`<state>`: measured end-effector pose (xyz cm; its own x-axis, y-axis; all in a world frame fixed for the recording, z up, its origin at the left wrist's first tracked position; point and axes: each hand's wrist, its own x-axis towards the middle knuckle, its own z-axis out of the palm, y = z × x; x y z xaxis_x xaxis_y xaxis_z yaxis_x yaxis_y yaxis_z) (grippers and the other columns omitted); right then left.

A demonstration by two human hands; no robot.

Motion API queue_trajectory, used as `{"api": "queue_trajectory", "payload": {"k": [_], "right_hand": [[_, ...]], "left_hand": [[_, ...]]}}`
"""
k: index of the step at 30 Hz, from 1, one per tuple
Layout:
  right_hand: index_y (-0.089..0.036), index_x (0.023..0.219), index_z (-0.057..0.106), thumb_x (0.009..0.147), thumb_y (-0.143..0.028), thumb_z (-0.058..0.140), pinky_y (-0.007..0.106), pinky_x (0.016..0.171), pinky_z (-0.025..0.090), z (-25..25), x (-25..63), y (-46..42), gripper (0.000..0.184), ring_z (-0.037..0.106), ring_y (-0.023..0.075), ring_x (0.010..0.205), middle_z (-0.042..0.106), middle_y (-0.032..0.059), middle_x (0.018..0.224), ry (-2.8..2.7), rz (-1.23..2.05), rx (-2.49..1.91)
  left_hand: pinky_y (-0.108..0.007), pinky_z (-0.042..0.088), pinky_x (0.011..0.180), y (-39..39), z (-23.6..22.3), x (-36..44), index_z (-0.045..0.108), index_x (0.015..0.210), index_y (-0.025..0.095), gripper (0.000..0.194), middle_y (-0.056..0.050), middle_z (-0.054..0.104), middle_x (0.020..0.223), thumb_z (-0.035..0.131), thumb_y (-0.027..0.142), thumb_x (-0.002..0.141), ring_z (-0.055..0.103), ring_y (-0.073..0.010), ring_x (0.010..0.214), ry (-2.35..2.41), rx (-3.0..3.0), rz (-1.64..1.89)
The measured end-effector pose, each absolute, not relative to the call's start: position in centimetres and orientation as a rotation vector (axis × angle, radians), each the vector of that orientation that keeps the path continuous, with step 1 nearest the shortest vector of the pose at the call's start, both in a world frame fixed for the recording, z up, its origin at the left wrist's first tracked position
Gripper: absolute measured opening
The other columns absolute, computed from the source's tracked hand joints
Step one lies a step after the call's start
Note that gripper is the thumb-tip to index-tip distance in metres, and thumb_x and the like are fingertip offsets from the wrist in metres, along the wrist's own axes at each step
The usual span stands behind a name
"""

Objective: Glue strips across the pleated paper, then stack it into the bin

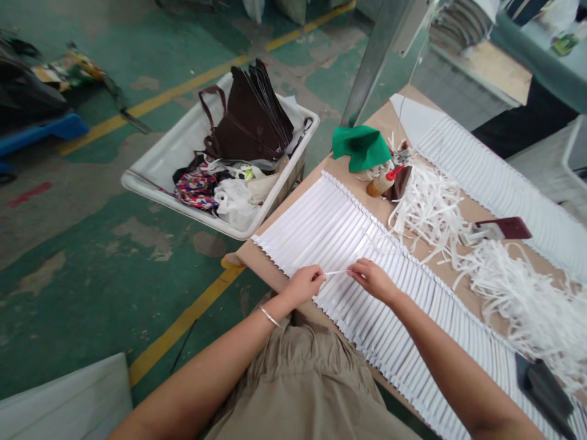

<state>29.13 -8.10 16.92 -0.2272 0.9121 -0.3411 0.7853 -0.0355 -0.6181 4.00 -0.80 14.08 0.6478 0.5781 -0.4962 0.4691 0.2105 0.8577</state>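
My left hand [305,284] and my right hand [372,278] both pinch a thin white strip [337,272], held taut between them just above the near edge of a white pleated sheet [334,229]. The pleated sheet lies on a brown table [367,205] and runs from the table's left corner toward the lower right. A silver bracelet sits on my left wrist. My tan-clothed lap is below the hands.
A heap of loose white strips [481,250] covers the table's middle and right. A green cloth [360,146], a small bottle [380,182], a dark red phone [507,228] and a second pleated sheet [495,177] lie farther back. A white bin [165,153] of bags stands left on the green floor.
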Motion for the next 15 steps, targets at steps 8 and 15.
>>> {"api": "queue_trajectory", "payload": {"k": [8, 15], "right_hand": [[-0.022, 0.119, 0.065, 0.093, -0.028, 0.05, 0.054, 0.101, 0.032, 19.4, 32.4, -7.8, 0.031, 0.057, 0.0336, 0.113, 0.066, 0.0157, 0.12, -2.0, 0.551, -2.445], [-0.023, 0.104, 0.072, 0.096, -0.04, 0.044, 0.034, 0.082, 0.046, 17.9, 19.8, -3.4, 0.033, 0.066, 0.0211, 0.087, 0.074, 0.0053, 0.093, -1.853, 1.499, -1.665]], "left_hand": [[-0.024, 0.038, 0.05, -0.9, 13.9, -1.5, 0.06, 0.065, 0.021, 0.018, 0.001, 0.061, 0.053, 0.056, 0.03, 0.08, 0.055, -0.0149, 0.048, 1.015, 1.377, 0.004], [-0.023, 0.039, 0.048, -0.5, 15.9, 1.3, 0.058, 0.066, 0.02, 0.018, 0.0, 0.06, 0.053, 0.058, 0.031, 0.08, 0.055, -0.0139, 0.048, 1.043, 1.25, 0.134]]}}
